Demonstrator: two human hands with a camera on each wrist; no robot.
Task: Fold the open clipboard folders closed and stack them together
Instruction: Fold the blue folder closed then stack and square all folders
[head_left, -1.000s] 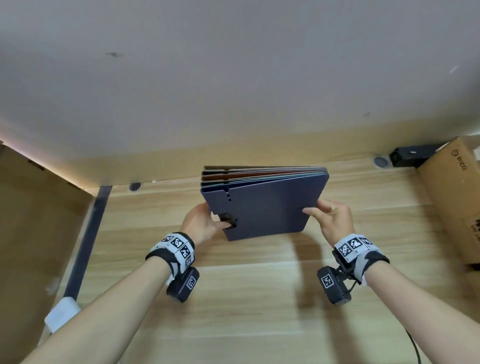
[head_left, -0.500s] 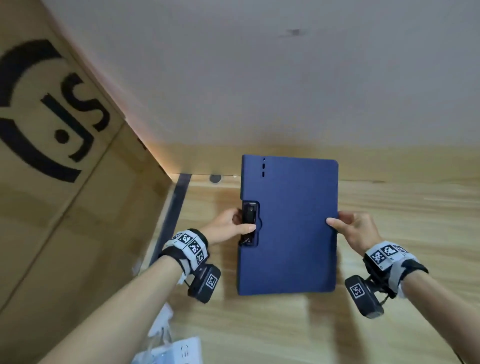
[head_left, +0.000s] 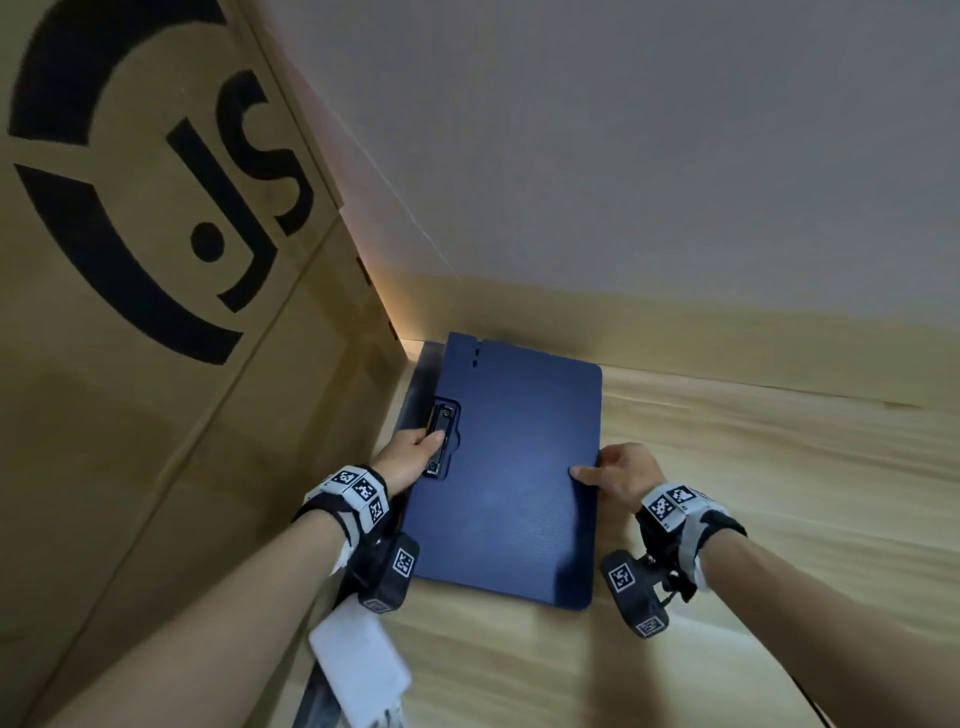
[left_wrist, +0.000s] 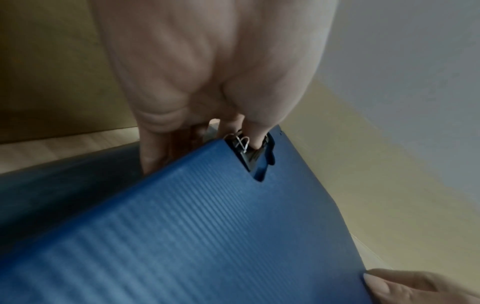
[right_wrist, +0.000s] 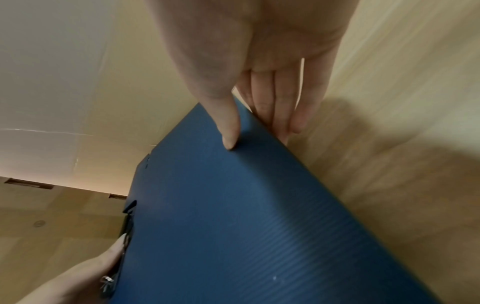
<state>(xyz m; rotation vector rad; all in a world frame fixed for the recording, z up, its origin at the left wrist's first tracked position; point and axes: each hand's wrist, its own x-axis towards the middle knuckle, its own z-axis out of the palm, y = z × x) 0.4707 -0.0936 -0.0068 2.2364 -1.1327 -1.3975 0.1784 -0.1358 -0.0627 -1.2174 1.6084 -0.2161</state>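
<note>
A stack of closed clipboard folders (head_left: 511, 467), dark blue on top, lies at the left end of the wooden table (head_left: 753, 467), next to a big cardboard box. My left hand (head_left: 413, 454) grips its left edge, the thumb on the black clip (head_left: 441, 439); the fingers go under the stack (left_wrist: 207, 216). My right hand (head_left: 613, 475) holds the right edge, thumb on the cover (right_wrist: 233, 216) and fingers below. Only the top folder shows from above. Whether the stack rests on the table or hangs just over it I cannot tell.
A tall cardboard box (head_left: 156, 312) with a black logo stands close on the left. A grey wall (head_left: 623, 156) runs behind the table. A white flat object (head_left: 358, 670) lies near the front left edge. Bare wood stretches to the right.
Both hands carried the stack leftward and down toward the box corner; earlier it was tilted with several folder edges showing, now it lies flat. My head turned left.
</note>
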